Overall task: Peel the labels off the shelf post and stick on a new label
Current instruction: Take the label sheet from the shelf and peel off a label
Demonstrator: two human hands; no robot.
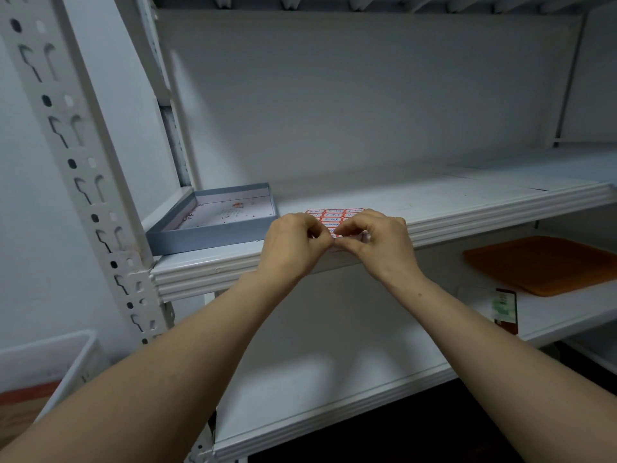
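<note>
While lying on the shelf, well right of the shelf post, the label sheet was pinched by the left hand and right hand, seemingly at one label; it could be torn by hasty peeling.

Shelf post: you see metal painted white, matt, with punched slots and some worn paint near the joint.
Shelf: also white painted metal. It is smooth, with a ribbed front edge and small dirty marks on top.
Label sheet: thin, smooth paper.
Box: it looks to you like cardboard, matt grey-blue outside and white paper inside.
Orange tray: smooth plastic with a soft shine.
Bin: smooth white plastic, nearly matt.
</note>
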